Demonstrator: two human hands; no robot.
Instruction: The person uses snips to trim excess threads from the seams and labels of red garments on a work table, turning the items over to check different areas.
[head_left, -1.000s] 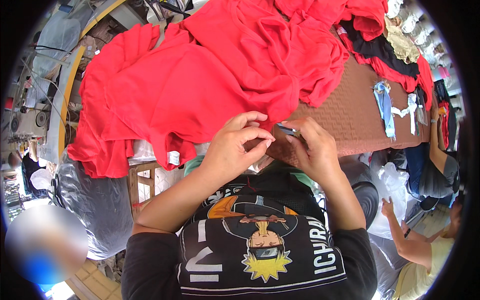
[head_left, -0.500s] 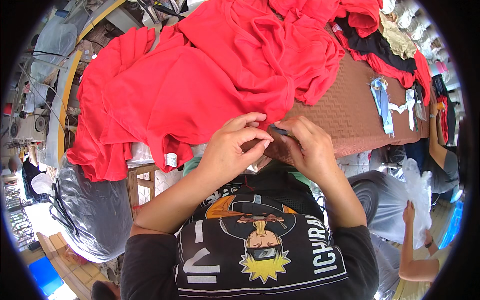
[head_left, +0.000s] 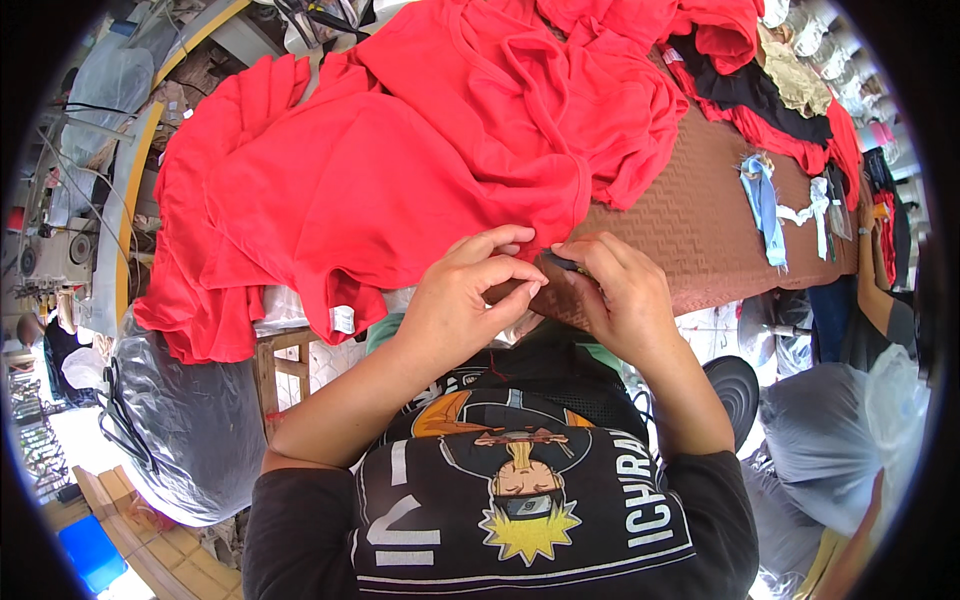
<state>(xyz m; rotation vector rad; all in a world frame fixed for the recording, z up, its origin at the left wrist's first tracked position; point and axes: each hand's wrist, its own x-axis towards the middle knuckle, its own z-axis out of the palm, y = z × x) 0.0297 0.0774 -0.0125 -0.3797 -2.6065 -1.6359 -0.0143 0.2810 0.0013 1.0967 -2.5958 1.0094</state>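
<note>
Red fabric garments lie heaped over the table in front of me, with a small white label on the near hem. My left hand is at the garment's near edge, thumb and forefinger pinched together. Whatever sits between those fingertips is too small to make out. Close beside it, my right hand is closed round a small black tool, whose tip points toward the left fingertips. Most of that tool is hidden by the fingers.
The table's brown textured cover shows at right, bearing blue fabric strips and a white strip. A wooden stool and a plastic-wrapped bundle stand at left. A large filled plastic bag is at right, near another person's arm.
Both my hands stay almost where they were. At the right, the person handling the clear plastic has shifted toward the picture's edge, and a filled bag now shows there.
</note>
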